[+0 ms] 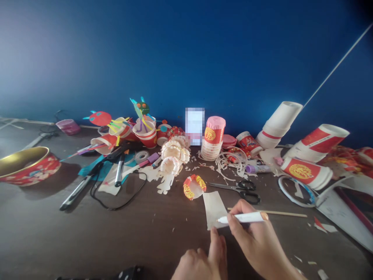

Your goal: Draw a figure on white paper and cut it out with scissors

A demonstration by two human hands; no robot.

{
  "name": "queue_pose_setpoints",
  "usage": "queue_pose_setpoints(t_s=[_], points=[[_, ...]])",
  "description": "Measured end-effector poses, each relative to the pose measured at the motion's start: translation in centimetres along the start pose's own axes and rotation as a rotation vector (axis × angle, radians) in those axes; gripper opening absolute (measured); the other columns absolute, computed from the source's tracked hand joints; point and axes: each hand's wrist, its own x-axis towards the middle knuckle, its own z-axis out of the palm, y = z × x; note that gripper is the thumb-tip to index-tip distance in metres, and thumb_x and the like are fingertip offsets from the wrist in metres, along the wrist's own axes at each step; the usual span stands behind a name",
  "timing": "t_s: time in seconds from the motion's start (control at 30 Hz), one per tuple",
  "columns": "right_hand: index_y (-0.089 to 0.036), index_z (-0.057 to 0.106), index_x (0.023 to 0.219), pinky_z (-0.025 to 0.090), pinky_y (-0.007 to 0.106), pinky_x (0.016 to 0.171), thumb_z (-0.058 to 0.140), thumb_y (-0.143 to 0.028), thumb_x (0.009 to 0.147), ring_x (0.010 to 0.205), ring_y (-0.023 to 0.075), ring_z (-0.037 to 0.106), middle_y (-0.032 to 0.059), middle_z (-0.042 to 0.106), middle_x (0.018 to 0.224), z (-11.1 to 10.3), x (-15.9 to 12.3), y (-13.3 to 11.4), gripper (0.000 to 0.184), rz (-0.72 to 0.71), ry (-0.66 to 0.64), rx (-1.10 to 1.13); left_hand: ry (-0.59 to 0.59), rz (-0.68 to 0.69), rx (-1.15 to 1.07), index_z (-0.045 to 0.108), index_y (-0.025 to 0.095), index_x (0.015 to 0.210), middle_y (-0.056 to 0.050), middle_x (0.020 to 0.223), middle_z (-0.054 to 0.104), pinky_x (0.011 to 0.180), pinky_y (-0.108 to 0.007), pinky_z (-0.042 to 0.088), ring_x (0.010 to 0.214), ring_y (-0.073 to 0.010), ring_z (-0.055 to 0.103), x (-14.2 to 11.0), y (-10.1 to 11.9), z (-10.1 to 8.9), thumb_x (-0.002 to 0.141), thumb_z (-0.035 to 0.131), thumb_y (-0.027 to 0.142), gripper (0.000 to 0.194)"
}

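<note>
A white marker [243, 217] with an orange end is gripped by my right hand [256, 233], its tip touching or just over a white paper piece [214, 204]. My left hand [204, 256] has its index finger stretched out to the paper's lower edge; its other fingers look curled, and nothing shows in them. Just beyond the paper lies a small red and yellow folded cup piece [194, 187]. Black-handled scissors [241, 188] rest above my right hand. Partly behind that hand, a thin wooden stick [285, 213] lies on the table.
A red cup stack topped with pink [214, 136] stands at the back centre. White fringed cup pieces [171, 159] sit left of it. Tilted paper cups [309, 171] crowd the right. A red bowl [32, 169], a black cord [109, 209] and a capped marker [119, 173] occupy the left.
</note>
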Motion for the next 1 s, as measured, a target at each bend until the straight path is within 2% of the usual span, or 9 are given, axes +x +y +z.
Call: queue_pose_setpoints(t_s=[0.23,0.7,1.0], points=[[-0.021,0.045,0.063,0.035,0.021,0.042,0.042,-0.029,0.081,0.042,0.0124,0.046,-0.0045,0.048,0.048,-0.14,-0.09,-0.16,0.02,-0.022,0.001,-0.024,0.005,0.085,0.043,0.056,0.014,0.109,-0.015,0.097,0.065,0.031,-0.02,0.038,0.036,-0.0087,0.051,0.06,-0.41,0.22,0.08,0.045,0.017,0.031],[-0.022,0.043,0.063,0.036,0.022,0.044,0.041,-0.028,0.08,0.043,0.0131,0.047,-0.0042,0.048,0.049,-0.25,-0.07,-0.31,0.018,0.01,-0.029,-0.032,-0.002,0.085,0.045,0.056,0.015,0.11,-0.015,0.097,0.065,0.031,-0.02,0.039,0.036,-0.0095,0.052,0.28,-0.53,-0.23,0.082,0.044,0.019,0.031],[-0.022,0.043,0.061,0.035,0.021,0.042,0.043,-0.025,0.077,0.041,0.0122,0.045,-0.0053,0.046,0.047,-0.29,-0.11,-0.54,0.016,0.018,-0.024,-0.049,-0.049,0.057,0.022,0.052,0.008,0.114,-0.021,0.096,0.064,0.033,-0.018,0.04,0.038,-0.0098,0.053,-0.14,-0.29,0.21,0.078,0.046,0.012,0.037]])
